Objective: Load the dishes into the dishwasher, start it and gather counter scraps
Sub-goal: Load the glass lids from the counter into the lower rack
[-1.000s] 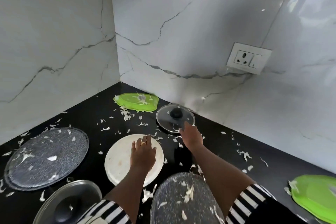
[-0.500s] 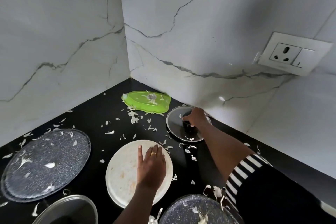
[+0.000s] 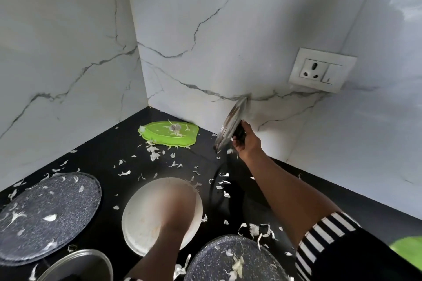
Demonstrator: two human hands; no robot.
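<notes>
My right hand (image 3: 246,141) grips the black knob of a glass pot lid (image 3: 231,123) and holds it tilted on edge above the black counter (image 3: 102,150), near the back wall. My left hand (image 3: 175,212) is blurred by motion over the white plate (image 3: 141,217) in the middle; its fingers cannot be made out. White vegetable scraps (image 3: 153,154) lie scattered across the counter and on the dishes. A green plastic plate (image 3: 169,133) with scraps sits in the back corner.
A speckled grey plate (image 3: 45,217) lies at the left and another one (image 3: 228,260) at the front. A steel lid (image 3: 77,266) is at the bottom left. A wall socket (image 3: 322,70) is at the right. Something green (image 3: 408,251) shows at the right edge.
My right hand took the glass lid by its knob and lifted it off the counter, tipping it up on edge. My left hand, flat on the white plate before, is now moving and blurred.
</notes>
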